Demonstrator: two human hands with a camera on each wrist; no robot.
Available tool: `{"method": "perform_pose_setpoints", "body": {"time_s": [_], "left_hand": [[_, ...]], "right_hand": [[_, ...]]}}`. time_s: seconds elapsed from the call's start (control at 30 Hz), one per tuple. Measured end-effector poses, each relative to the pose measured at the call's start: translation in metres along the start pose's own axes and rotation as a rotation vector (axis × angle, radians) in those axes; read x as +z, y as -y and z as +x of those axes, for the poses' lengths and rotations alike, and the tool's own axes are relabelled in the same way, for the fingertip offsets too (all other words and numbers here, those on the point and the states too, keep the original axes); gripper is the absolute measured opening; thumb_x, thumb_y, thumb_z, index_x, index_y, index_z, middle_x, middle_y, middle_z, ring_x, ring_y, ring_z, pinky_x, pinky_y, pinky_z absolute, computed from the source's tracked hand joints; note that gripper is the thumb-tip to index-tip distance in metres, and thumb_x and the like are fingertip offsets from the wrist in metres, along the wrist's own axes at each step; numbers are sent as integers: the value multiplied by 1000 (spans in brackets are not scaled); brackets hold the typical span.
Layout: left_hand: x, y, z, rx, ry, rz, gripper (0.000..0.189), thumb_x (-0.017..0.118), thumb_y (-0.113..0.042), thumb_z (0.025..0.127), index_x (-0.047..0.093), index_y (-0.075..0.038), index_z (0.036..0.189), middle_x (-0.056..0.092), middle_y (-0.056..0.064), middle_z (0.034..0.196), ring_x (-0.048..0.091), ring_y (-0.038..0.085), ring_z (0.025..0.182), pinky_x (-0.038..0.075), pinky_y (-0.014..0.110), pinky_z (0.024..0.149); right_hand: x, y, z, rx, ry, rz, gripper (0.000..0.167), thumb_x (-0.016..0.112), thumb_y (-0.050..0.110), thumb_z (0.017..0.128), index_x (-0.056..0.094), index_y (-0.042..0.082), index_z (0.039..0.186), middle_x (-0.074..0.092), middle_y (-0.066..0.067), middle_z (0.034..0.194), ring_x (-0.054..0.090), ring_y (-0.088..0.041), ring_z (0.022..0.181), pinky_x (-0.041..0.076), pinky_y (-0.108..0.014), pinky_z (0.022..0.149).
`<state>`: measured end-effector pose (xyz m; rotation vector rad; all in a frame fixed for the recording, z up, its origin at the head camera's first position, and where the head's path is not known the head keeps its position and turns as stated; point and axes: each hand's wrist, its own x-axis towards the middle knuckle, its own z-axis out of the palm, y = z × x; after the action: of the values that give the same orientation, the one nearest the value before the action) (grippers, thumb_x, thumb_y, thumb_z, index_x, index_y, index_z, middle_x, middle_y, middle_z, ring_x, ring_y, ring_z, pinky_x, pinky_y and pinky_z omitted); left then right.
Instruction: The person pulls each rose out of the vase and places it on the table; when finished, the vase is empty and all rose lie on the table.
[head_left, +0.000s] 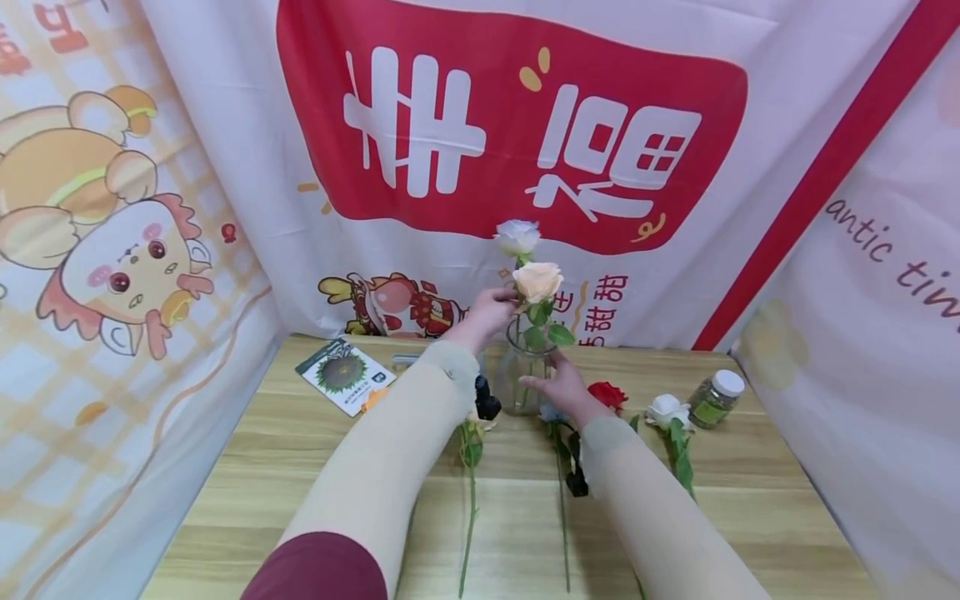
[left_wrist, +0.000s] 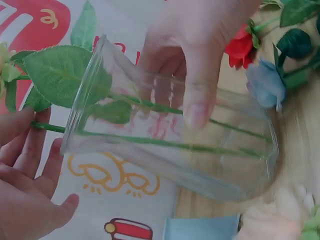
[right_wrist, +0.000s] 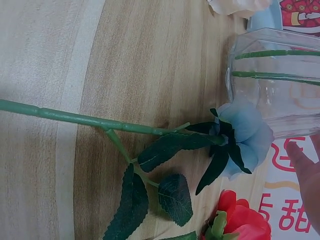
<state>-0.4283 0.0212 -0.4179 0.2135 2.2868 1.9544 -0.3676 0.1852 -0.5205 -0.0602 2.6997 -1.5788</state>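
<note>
A clear glass vase (head_left: 516, 385) stands upright at the back of the table with two stems inside. Above its rim are a peach rose (head_left: 538, 282) and, behind it, a whitish rose (head_left: 517, 237). My left hand (head_left: 492, 315) is beside the rim; in the left wrist view its thumb and a finger pinch one green stem (left_wrist: 47, 127) just outside the mouth. My right hand (head_left: 562, 387) grips the vase from the right, thumb on the near side and fingers behind the glass. The blue rose (right_wrist: 247, 135) lies by the vase base.
Right of the vase lie a red rose (head_left: 607, 395) and a white rose (head_left: 667, 410), with a white-lidded jar (head_left: 716, 398) beyond. Another pale rose's stem (head_left: 468, 517) lies in front. A printed card (head_left: 341, 375) is at left. Printed cloth (head_left: 630, 50) hangs behind the table.
</note>
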Motion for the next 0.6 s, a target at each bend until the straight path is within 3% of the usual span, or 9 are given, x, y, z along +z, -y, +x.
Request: {"method": "perform_pose_setpoints", "body": {"time_s": [0.1, 0.2, 0.37, 0.5, 0.6], "left_hand": [[-8, 0, -5, 87, -65, 70, 26, 57, -3, 94, 68, 7, 116, 67, 20, 112, 59, 29, 104, 48, 31, 87], [-14, -4, -9, 167, -120, 121, 23, 63, -4, 91, 70, 8, 109, 69, 21, 103, 60, 28, 94, 49, 29, 79], [-18, -15, -18, 218, -105, 202, 24, 64, -13, 95, 72, 2, 112, 70, 15, 106, 62, 24, 98, 50, 32, 84], [-18, -30, -27, 256, -101, 283, 26, 59, -20, 100, 71, -4, 116, 67, 10, 110, 62, 23, 100, 51, 34, 84], [-19, -44, -33, 261, -114, 274, 26, 57, -22, 101, 71, -6, 117, 62, 6, 108, 60, 19, 94, 52, 32, 77]], "right_hand": [[-1, -1, 0, 23, 14, 17, 83, 80, 24, 85, 34, 10, 152, 42, -21, 148, 37, -36, 136, 32, -49, 110], [-3, -1, -1, -1, 22, 31, 76, 80, 20, 85, 39, 10, 149, 45, -19, 147, 38, -36, 136, 31, -50, 111], [-4, -2, -1, -80, 27, 69, 71, 79, 10, 84, 43, 10, 145, 47, -15, 146, 38, -35, 137, 26, -50, 113], [-4, -2, -2, -69, 30, 94, 76, 80, 9, 83, 41, 13, 148, 43, -11, 150, 35, -32, 139, 24, -49, 114], [-3, -1, -3, -52, 38, 93, 79, 80, 10, 82, 40, 15, 150, 42, -10, 151, 33, -32, 140, 24, -49, 114]]}}
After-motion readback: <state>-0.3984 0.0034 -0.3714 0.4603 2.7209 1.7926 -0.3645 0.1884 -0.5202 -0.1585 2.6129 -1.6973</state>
